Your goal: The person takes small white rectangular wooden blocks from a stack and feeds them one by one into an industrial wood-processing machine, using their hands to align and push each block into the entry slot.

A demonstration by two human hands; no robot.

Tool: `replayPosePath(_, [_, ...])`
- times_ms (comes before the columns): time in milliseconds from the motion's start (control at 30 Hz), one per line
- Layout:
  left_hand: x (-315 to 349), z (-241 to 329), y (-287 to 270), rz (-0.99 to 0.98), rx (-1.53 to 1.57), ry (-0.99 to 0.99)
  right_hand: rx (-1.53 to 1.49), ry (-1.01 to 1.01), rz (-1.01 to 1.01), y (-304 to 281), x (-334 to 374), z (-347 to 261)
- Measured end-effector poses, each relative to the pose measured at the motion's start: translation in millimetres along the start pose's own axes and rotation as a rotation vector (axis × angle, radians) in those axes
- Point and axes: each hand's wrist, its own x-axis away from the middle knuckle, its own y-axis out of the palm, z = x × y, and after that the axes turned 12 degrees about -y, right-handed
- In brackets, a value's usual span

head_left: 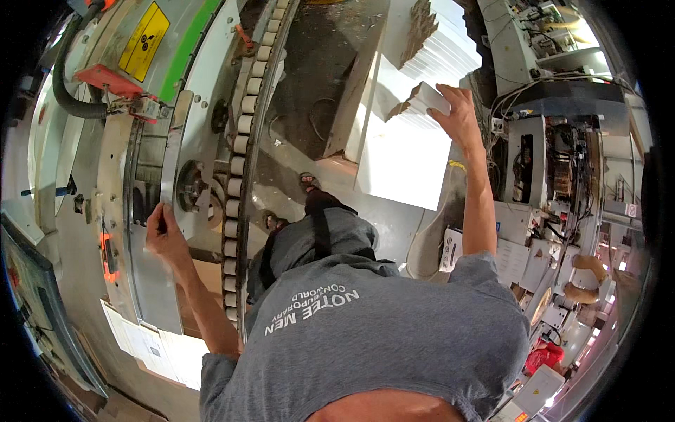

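At the machine on the left, my left hand (pixel 166 235) is closed, thumb and fingertips pinched at the lower end of a narrow pale strip (pixel 171 158) along the machine's edge. Whether the strip is a loose piece or part of the machine I cannot tell. My right arm reaches far out to the right. There my right hand (pixel 457 116) is closed around the end of a small bundle of white board strips (pixel 425 100), thumb on the near side. The bundle lies on a large white panel surface (pixel 404 165), beside a bigger stack of white strips (pixel 446 49) with uneven brownish ends.
A roller track (pixel 235 165) runs along the machine, between it and my legs. The machine carries a red bracket (pixel 112 81), a black hose (pixel 67 84) and a yellow warning label (pixel 145 42). Cables and more machinery (pixel 583 162) stand at the right. White sheets (pixel 151 348) lie at the lower left.
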Motion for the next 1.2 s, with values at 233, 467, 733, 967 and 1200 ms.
replayPosePath(233, [23,8,-4,-0.002,-0.118,0.056,-0.107,0.066,-0.019,0,0,-13])
replayPosePath(467, [54,17,-27,0.139,0.037,-0.018,-0.466,-0.416,-0.047,13,-50,-190])
replayPosePath(733, [83,-6,-103,0.385,-0.055,-0.153,-0.659,-1.397,-0.098,100,-102,-493])
replayPosePath(967, [71,-42,-136,0.516,-0.15,-0.146,-0.734,-1.349,0.044,123,-75,-555])
replayPosePath(1200, [24,-45,-134,0.428,-0.452,-0.096,-1.321,-0.752,-0.31,149,-33,-546])
